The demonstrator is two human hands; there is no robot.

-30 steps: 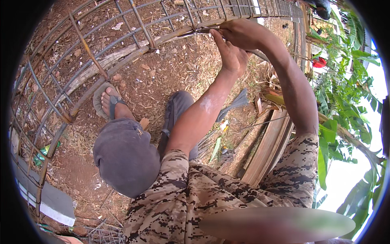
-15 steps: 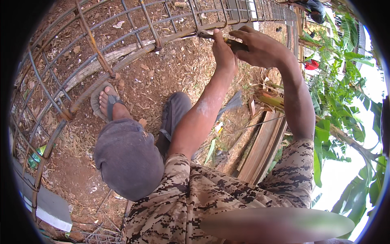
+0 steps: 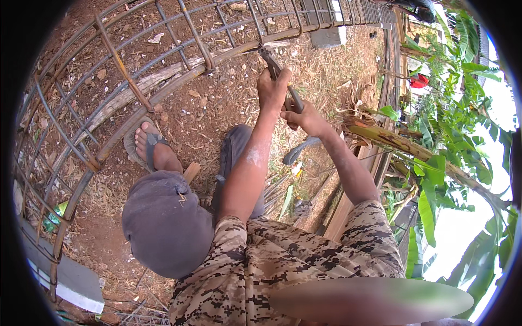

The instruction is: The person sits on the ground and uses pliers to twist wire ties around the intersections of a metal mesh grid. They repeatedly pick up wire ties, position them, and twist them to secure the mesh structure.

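1. Both the left hand (image 3: 273, 89) and right hand (image 3: 306, 118) have dropped toward seven or eight o'clock since half a second ago, swinging the dark tool (image 3: 295, 98) until its handle end points to five.
2. Rusty and grey, the steel bar cage (image 3: 130, 80) curves from nine o'clock over to one.
3. Brown timber (image 3: 338, 216) lies at four o'clock.
4. That tool, probably pincers though its head is too small to be sure, is at twelve, its tip seeming to meet the cage's near long bar.
5. A sandalled foot (image 3: 152, 146) rests just past nine, close beside the cage.
6. At twelve, the left hand is closed round the tool's middle; between one and two, the right is curled round the handle end, its fingers partly hidden.
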